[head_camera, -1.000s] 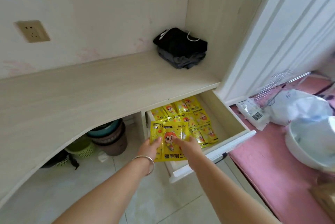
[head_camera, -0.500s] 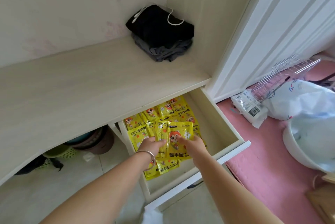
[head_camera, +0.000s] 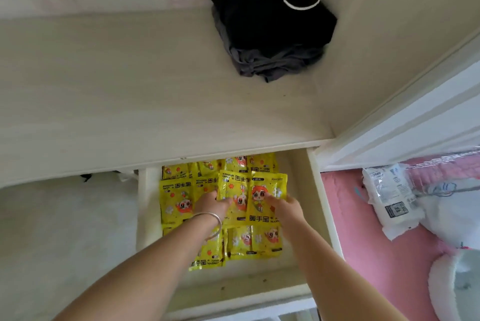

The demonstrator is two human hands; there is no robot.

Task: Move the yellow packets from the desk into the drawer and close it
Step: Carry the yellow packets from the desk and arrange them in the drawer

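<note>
A pale wooden desk [head_camera: 130, 92] fills the upper half of the view, with folded black clothes [head_camera: 267, 17] and a white cord lying at its 1 o'clock corner. Below the desk edge, at 6 o'clock, the drawer [head_camera: 306, 206] is pulled open, and its floor is covered by yellow packets [head_camera: 176, 201] in overlapping rows. Two top packets [head_camera: 262, 191] are held above the pile between both hands. The left hand [head_camera: 211, 204], with a bangle [head_camera: 211, 219] on the wrist, is seen pinching their left edge, thumb on top. The right hand [head_camera: 281, 206] is seen at their right edge with fingers laid on the face; the blur hides whether they curl beneath. At 3 o'clock, a white plastic bag [head_camera: 389, 198] is seen on a pink surface [head_camera: 363, 255].
</note>
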